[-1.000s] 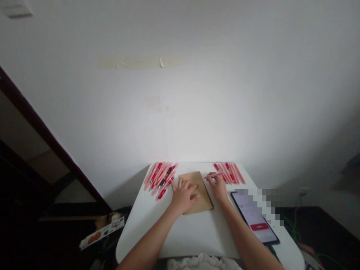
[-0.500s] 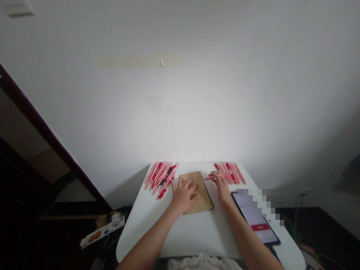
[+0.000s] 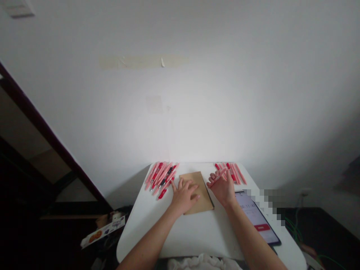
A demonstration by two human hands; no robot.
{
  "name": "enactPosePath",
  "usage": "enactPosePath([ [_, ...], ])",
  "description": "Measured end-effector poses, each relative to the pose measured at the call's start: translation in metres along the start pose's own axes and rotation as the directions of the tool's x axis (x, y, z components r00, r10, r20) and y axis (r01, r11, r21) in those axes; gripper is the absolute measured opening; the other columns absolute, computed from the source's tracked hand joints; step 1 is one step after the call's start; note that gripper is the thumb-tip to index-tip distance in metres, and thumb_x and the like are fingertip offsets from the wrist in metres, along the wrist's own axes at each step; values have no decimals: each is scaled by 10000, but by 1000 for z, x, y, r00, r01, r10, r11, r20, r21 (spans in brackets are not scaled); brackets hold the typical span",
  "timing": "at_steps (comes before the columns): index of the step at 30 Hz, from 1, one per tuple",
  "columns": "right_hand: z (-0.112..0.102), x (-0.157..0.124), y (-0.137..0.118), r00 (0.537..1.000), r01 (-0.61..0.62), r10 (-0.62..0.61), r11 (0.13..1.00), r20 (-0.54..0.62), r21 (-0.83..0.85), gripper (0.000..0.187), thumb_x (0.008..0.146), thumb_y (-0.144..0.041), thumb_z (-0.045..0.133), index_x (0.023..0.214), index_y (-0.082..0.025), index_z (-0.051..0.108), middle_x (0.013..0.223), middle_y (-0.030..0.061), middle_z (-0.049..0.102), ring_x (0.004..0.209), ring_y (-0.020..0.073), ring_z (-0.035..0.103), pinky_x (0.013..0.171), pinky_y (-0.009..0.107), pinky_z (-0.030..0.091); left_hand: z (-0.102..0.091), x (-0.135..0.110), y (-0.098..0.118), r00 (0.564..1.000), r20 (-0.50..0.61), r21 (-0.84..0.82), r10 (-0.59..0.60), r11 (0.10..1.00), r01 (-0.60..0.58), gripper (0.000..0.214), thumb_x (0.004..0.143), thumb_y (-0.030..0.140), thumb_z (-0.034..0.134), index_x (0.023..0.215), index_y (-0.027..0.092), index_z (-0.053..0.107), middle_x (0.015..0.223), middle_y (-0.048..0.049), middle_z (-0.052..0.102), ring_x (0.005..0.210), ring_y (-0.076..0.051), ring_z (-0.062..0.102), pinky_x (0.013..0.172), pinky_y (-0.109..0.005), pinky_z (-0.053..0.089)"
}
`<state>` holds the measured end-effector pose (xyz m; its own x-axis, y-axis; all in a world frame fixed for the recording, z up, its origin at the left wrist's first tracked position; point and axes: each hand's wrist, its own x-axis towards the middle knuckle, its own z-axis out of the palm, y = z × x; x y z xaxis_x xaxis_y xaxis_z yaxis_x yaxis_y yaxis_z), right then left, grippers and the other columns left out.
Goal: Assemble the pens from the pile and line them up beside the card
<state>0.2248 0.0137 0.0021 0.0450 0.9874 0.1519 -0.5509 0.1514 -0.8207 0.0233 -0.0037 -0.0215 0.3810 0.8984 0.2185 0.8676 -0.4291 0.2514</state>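
Observation:
My left hand (image 3: 184, 195) lies with its fingers spread on a brown-covered notebook (image 3: 198, 206), which is closed on the table. To the right of the notebook, my right hand (image 3: 223, 187) is turned partly palm up, its fingers curled around a pink pen (image 3: 218, 177). Left of my left hand is a heap of pens (image 3: 160, 176), mostly pink, with some red and black parts. Behind my right hand lies a smaller group of pink and red pens (image 3: 237, 173), partly covered by the hand.
A phone (image 3: 266, 236) showing a running timer lies by my right forearm, partly hidden under it. The white table (image 3: 197, 236) has its far edge at a pale wall (image 3: 197, 123). A box (image 3: 104, 232) and clutter are low on the left; green cables (image 3: 294, 228) hang at right.
My right hand has rolled over toward palm up, and the pen in it has tilted more steeply. My left hand and the notebook have stayed in place.

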Motion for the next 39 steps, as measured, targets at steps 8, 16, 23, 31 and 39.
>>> enactPosePath([
  [8,4,-10,-8,997,-65,52,964,55,259,534,839,-709,468,596,-237,411,691,-11,467,657,162,450,645,332,443,0,0,-1,1000,14,-4,-11,1000,12,478,898,596,515,1353,449,514,1468,7,493,1425,-402,274,1083,-814,-84],
  [16,4,-10,-9,989,-149,126,869,80,471,527,823,-677,523,592,-221,395,704,-31,445,645,139,434,637,321,433,-3,0,1,999,29,3,-19,1000,19,490,903,595,503,1372,451,498,1478,0,485,1429,-410,261,1088,-814,-60],
  [23,-2,-6,-6,988,-149,145,837,49,526,512,828,-660,499,600,-217,377,664,-52,400,604,125,418,616,315,422,-2,0,1,1000,21,-13,-18,1000,19,481,901,599,505,1364,469,499,1468,16,495,1426,-409,261,1077,-817,-89],
  [31,-2,-3,1,991,-131,123,867,48,481,535,838,-704,529,629,-223,425,659,-53,428,596,120,438,601,289,412,-2,0,1,1000,21,8,-18,1000,18,487,906,598,495,1374,464,493,1474,5,487,1425,-405,265,1089,-811,-65],
  [39,-3,-1,1,990,-141,137,863,44,485,393,817,-612,643,725,-240,555,684,-59,497,607,110,480,623,283,434,-2,0,0,999,28,16,-22,1000,21,483,904,586,507,1371,467,489,1481,13,485,1428,-400,272,1084,-816,-61],
])
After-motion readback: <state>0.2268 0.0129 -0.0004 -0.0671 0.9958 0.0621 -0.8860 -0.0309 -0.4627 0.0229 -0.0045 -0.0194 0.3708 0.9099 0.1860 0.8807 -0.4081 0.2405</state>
